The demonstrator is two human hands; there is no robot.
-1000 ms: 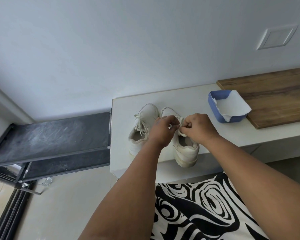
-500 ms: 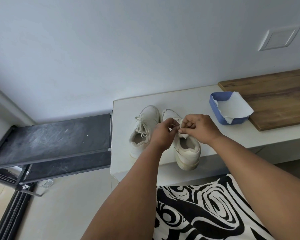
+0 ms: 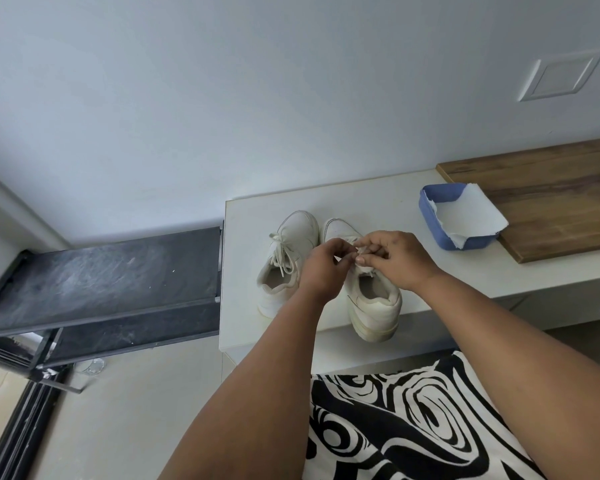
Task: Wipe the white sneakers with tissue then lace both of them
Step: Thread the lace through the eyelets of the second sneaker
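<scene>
Two white sneakers stand side by side on the white ledge (image 3: 378,202), toes toward the wall. The left sneaker (image 3: 288,254) has its lace threaded and tied in a bow. Both my hands work over the tongue of the right sneaker (image 3: 371,299). My left hand (image 3: 326,265) and my right hand (image 3: 392,258) meet there, fingers curled, each pinching the shoelace. The lace itself is mostly hidden behind my fingers. The right sneaker's heel overhangs the ledge's front edge.
A blue tray (image 3: 430,216) lined with white tissue (image 3: 468,216) sits to the right on the ledge, against a wooden board (image 3: 551,192). A black metal shoe rack (image 3: 101,282) stands to the left, lower down. A black-and-white patterned cloth (image 3: 413,427) covers my lap.
My hands have stayed on the right sneaker's lace, and the fingers have shifted a little, with the right hand's fingers now crossing toward the left hand.
</scene>
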